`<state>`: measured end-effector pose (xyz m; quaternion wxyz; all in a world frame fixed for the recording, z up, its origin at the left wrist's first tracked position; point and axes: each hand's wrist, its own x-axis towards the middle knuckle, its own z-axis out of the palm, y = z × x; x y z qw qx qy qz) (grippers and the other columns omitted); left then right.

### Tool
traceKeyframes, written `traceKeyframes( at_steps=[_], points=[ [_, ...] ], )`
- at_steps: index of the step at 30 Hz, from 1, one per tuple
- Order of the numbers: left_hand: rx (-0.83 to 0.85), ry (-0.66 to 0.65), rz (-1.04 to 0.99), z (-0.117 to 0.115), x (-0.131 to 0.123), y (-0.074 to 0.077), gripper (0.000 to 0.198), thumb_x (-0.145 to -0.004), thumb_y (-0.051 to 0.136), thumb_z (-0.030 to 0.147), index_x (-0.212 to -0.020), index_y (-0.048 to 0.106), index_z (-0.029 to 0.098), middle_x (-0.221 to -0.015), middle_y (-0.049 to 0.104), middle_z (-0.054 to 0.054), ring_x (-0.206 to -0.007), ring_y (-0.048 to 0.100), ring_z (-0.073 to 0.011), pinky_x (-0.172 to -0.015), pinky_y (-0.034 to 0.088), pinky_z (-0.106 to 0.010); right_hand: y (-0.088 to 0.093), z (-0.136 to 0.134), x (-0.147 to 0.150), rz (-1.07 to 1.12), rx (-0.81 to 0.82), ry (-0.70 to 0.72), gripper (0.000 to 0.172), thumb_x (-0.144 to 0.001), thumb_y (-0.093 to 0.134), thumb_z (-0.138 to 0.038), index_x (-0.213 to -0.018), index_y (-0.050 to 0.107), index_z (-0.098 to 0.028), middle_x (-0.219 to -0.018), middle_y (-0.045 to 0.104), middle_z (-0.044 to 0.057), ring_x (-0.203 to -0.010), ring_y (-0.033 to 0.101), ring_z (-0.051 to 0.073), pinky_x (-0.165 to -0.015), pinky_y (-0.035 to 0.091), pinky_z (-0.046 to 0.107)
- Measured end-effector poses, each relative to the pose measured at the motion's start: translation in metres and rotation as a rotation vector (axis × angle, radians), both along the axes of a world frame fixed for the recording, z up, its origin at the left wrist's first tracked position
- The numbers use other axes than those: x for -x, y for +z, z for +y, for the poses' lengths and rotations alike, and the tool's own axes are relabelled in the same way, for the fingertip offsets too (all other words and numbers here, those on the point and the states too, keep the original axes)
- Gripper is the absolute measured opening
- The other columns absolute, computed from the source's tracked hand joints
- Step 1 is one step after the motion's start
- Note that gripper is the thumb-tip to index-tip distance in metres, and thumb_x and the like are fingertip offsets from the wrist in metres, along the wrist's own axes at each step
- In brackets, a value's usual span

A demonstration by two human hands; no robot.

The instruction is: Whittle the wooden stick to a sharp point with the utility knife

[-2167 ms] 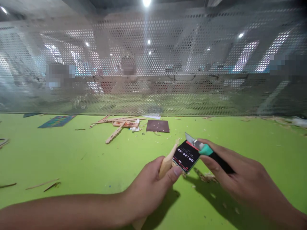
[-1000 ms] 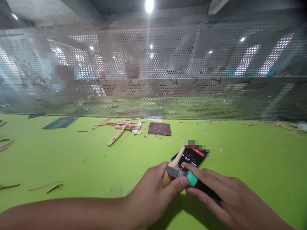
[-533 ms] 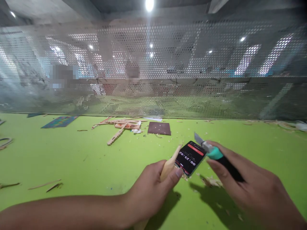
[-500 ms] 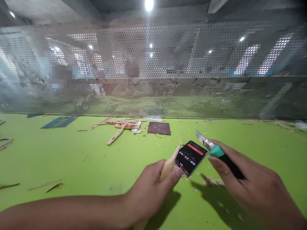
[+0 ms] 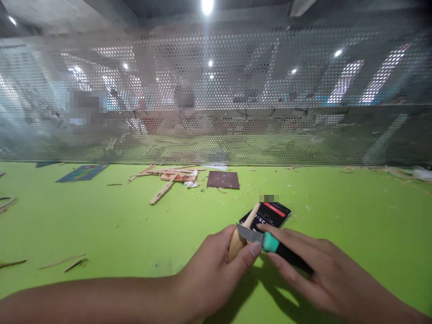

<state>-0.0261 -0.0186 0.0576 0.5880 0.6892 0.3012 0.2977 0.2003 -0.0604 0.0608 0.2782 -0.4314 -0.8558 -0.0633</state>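
My left hand (image 5: 211, 270) is closed around a pale wooden stick (image 5: 240, 234) that points up and away from me. My right hand (image 5: 313, 274) grips a utility knife (image 5: 268, 243) with a teal collar and black handle. Its blade lies across the stick just above my left thumb. Right behind the stick's tip, a black phone (image 5: 268, 215) with a timer on its screen lies on the green table (image 5: 101, 225).
Thin wooden strips (image 5: 167, 177) and a brown sandpaper square (image 5: 222, 179) lie further back. A blue patterned card (image 5: 81, 172) sits at the back left, wood slivers (image 5: 60, 262) at the near left. A perforated metal screen (image 5: 216, 99) walls the table's far edge.
Half a second ago the knife was lifted to the right of the phone. Now my right hand has brought it back down and left, blade on the stick near my left thumb.
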Motion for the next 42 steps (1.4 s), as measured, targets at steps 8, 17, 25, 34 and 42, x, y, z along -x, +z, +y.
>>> traceKeyframes(
  at_steps=[8,17,25,34,42],
  points=[
    [0.005,0.002,0.017,0.001,0.0,0.0,0.038,-0.105,0.052,0.05,-0.108,0.066,0.015,-0.099,0.067,-0.004,-0.09,0.057,-0.0188,-0.084,0.047,-0.032,-0.017,-0.003,0.0,-0.082,-0.082,-0.105,0.041,-0.109,0.042,-0.036,-0.14,0.057,-0.013,-0.11,0.08,0.014,-0.075,0.08,0.027,-0.054,0.065,0.037],
    [0.019,0.066,0.116,0.0,0.003,-0.002,0.049,-0.1,0.051,0.065,-0.1,0.062,0.017,-0.084,0.057,-0.001,-0.076,0.048,-0.0163,-0.075,0.043,-0.03,-0.019,0.0,-0.016,0.054,-0.133,-0.27,0.046,-0.108,0.048,-0.039,-0.152,0.049,-0.024,-0.135,0.072,0.01,-0.099,0.079,0.03,-0.073,0.065,0.04],
    [0.228,0.031,0.018,-0.011,0.006,0.012,0.053,-0.105,0.034,0.067,-0.106,0.059,0.021,-0.075,0.039,0.004,-0.067,0.036,-0.0129,-0.062,0.034,-0.025,-0.019,0.005,-0.015,0.088,-0.038,-0.233,0.039,-0.108,0.048,-0.039,-0.142,0.057,-0.023,-0.131,0.074,0.012,-0.103,0.078,0.029,-0.082,0.066,0.042],
    [0.311,0.011,-0.035,-0.011,0.002,0.01,0.035,-0.103,0.053,0.057,-0.111,0.052,0.023,-0.076,0.043,0.006,-0.063,0.035,-0.0104,-0.056,0.03,-0.024,-0.002,0.004,-0.005,0.087,-0.024,-0.071,0.033,-0.106,0.048,-0.029,-0.135,0.059,-0.018,-0.117,0.079,0.012,-0.094,0.08,0.022,-0.075,0.066,0.029],
    [0.111,-0.054,-0.056,-0.007,0.006,0.011,0.036,-0.097,0.067,0.05,-0.107,0.054,0.018,-0.091,0.054,0.002,-0.08,0.045,-0.0125,-0.073,0.041,-0.027,-0.01,-0.003,-0.004,0.083,0.093,0.097,0.044,-0.103,0.053,-0.027,-0.146,0.053,-0.019,-0.13,0.075,0.012,-0.108,0.076,0.021,-0.088,0.063,0.029]
  ],
)
